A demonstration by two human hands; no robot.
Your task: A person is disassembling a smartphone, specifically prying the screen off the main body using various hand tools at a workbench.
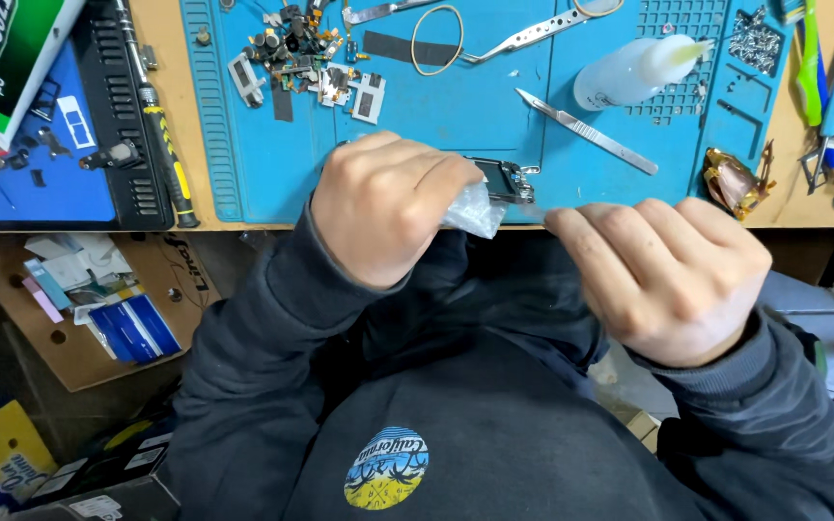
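My left hand point(383, 207) is closed around a crumpled clear plastic wrap point(475, 209) and a small black electronic module point(502, 179) at the near edge of the blue work mat point(456, 106). My right hand point(668, 275) is fisted just to the right, its thumb and forefinger pinching a thin strip or edge of the plastic that runs toward the module. What exactly the right fingers pinch is blurred. Both hands hover over the bench edge, above my dark sweatshirt.
On the mat lie a scalpel point(586, 130), tweezers point(523, 39), a rubber band point(436, 39), a clear squeeze bottle point(634, 69) and a heap of small parts point(306, 53). A screwdriver point(161, 125) and bit rack lie left. Tools stand at the right edge; boxes sit below the bench.
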